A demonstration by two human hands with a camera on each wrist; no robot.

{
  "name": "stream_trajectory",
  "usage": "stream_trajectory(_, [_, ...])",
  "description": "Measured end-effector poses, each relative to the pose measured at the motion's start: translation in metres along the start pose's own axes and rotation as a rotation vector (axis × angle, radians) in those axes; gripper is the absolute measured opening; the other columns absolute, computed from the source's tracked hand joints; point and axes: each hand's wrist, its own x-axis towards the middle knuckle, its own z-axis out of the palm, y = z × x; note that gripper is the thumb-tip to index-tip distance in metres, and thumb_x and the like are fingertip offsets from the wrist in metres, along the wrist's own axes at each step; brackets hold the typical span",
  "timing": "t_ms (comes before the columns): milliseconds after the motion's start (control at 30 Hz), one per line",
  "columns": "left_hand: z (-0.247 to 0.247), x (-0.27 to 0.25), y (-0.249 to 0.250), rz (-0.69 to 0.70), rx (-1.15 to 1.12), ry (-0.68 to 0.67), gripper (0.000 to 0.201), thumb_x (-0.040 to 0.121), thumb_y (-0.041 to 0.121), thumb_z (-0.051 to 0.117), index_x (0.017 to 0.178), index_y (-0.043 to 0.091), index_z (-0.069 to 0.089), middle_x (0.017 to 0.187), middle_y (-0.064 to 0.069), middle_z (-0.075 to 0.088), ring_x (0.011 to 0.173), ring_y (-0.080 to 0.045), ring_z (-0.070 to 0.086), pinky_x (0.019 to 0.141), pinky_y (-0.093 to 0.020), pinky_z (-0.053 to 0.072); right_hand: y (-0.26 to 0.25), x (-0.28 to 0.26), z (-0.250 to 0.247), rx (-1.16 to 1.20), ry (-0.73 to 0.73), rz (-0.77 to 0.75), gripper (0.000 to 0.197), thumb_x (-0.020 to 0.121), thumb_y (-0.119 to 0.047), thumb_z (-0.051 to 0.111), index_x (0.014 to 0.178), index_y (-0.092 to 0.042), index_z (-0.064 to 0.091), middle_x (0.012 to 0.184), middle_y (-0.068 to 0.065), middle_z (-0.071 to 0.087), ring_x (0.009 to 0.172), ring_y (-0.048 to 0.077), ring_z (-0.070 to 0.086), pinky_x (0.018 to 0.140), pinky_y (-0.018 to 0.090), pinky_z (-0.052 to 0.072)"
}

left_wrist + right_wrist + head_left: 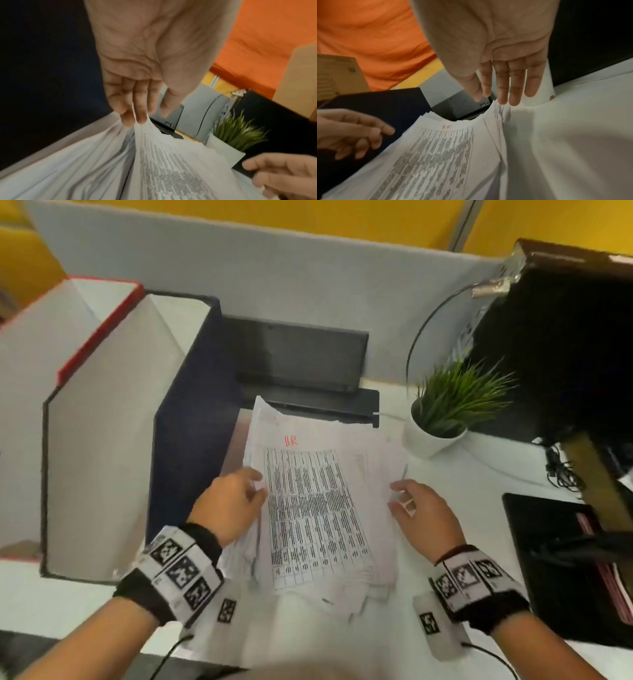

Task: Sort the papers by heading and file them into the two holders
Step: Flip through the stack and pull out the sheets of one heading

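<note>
A stack of printed papers lies on the white desk, its top sheet a table headed "HR" in red. My left hand is at the stack's left edge; in the left wrist view its fingertips pinch the edge of upper sheets and lift them slightly. At the right edge is my right hand, its fingers straight and touching the stack. Two upright holders stand to the left: a white one with a red rim and a dark blue one beside the papers.
A black printer sits just behind the stack. A potted green plant stands at the right rear, with a black computer tower and cables behind it. A black tray lies on the desk near my right wrist.
</note>
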Motion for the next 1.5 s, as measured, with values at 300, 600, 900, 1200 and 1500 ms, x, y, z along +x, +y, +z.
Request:
stream_trajectory(300, [0.027,0.049,-0.002,-0.283,0.015,0.149,0.052,0.087,0.036,0.060,0.122,0.002,0.040,0.111,-0.018,0.059,0.098,-0.036,0.060,0.074,-0.039,0.048,-0.015,0.026,0.036,-0.129,-0.166,0.086,0.043,0.091,-0.025,0.054,0.133,-0.018,0.046,0.124,0.009,0.048,0.109,0.025,0.053,0.091,0.036,0.048])
stream_trajectory(600, [0.036,0.065,-0.009,-0.149,-0.144,0.268,0.035,0.082,0.028,0.069,0.062,0.009,0.047,0.058,-0.001,0.045,0.052,-0.015,0.041,0.056,-0.027,0.038,-0.008,0.025,0.053,-0.070,-0.216,0.128,0.068,0.082,-0.021,0.068,0.139,-0.023,0.032,0.130,0.008,0.041,0.113,0.024,0.053,0.095,0.038,0.047])
stream_trajectory(900, [0.033,0.051,-0.010,0.173,-0.362,0.251,0.029,0.092,-0.003,0.048,0.091,0.018,0.067,0.064,0.022,0.049,0.048,0.007,0.048,0.053,-0.005,0.036,-0.003,0.038,0.050,0.416,-0.054,0.259,0.108,0.061,-0.014,0.085,0.142,-0.033,0.016,0.131,0.007,0.034,0.110,0.027,0.052,0.098,0.043,0.046])
stream_trajectory(1200, [0.028,0.058,-0.001,0.093,-0.354,0.032,0.035,0.093,-0.004,0.036,0.107,0.008,0.066,0.099,-0.011,0.066,0.089,-0.026,0.064,0.082,-0.039,0.051,0.008,0.037,0.043,0.549,-0.011,0.275,0.014,0.073,-0.003,0.074,0.080,-0.011,0.066,0.077,0.001,0.063,0.071,0.010,0.054,0.068,0.020,0.044])
stream_trajectory(1500, [0.029,0.098,0.003,-0.279,-0.193,0.007,0.040,0.072,0.041,0.075,0.067,0.002,0.066,0.064,-0.005,0.064,0.058,-0.017,0.058,0.067,-0.031,0.055,0.014,0.034,0.040,0.664,-0.023,0.240,0.033,0.076,0.016,0.051,0.058,-0.010,0.061,0.068,0.001,0.059,0.066,0.013,0.053,0.054,0.011,0.044])
